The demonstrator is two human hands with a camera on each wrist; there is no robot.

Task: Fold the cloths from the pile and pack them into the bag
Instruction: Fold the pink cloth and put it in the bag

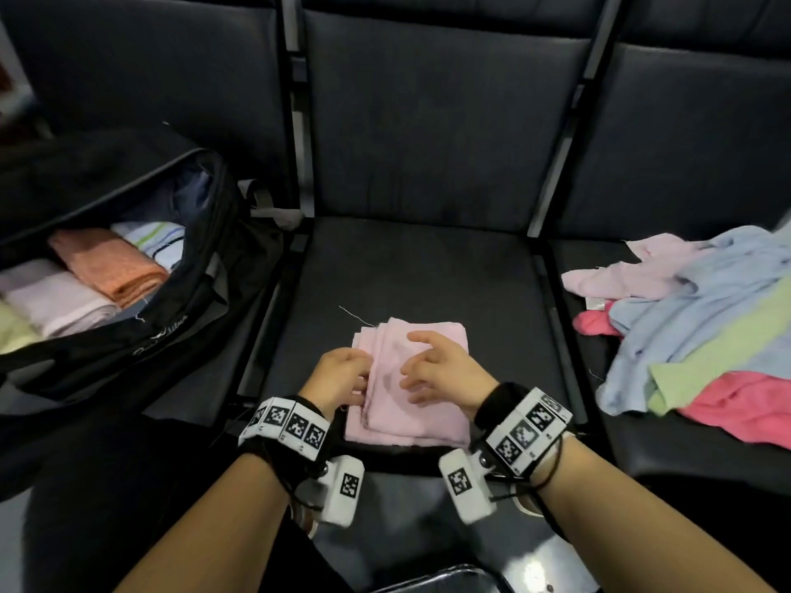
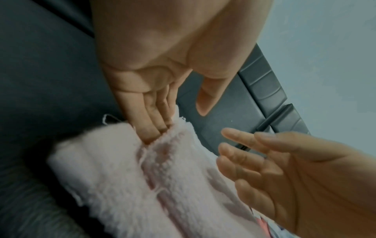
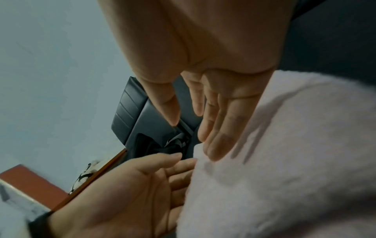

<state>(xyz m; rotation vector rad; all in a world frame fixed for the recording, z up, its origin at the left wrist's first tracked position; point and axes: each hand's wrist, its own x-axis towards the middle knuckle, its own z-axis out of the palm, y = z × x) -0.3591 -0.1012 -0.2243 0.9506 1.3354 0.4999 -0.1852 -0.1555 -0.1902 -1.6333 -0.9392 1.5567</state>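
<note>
Nearest the camera, on the front part of the middle seat (image 1: 411, 267), a folded pale pink cloth (image 1: 417, 404) is laid flat, with a loose thread seen at its far left corner. Both hands are placed at this cloth. The left hand (image 1: 340, 376) is set at the cloth's left edge; in the left wrist view its straight fingers (image 2: 151, 127) are slid in between the folded layers, and the thumb is held clear of the fabric. Nothing is gripped by it. The right hand (image 1: 445, 370) is held over the upper face of the cloth with the fingers spread and relaxed; in the right wrist view the fingertips (image 3: 213, 151) are seen at the cloth's surface, with nothing clasped.

To the left, on the adjoining seat, a black bag (image 1: 179, 310) is positioned with its top unzipped. Folded cloths are packed inside it: an orange one (image 1: 117, 267), a pale pink one (image 1: 60, 308), a white one with green and blue stripes (image 1: 156, 239), and a pale yellow-green one at the frame edge.

To the right, on the third seat, the unfolded pile (image 1: 702, 318) is located, made up of light blue, light green, pale pink and bright pink cloths.

Farthest off, the dark seat backs (image 1: 441, 122) are seen upright.
</note>
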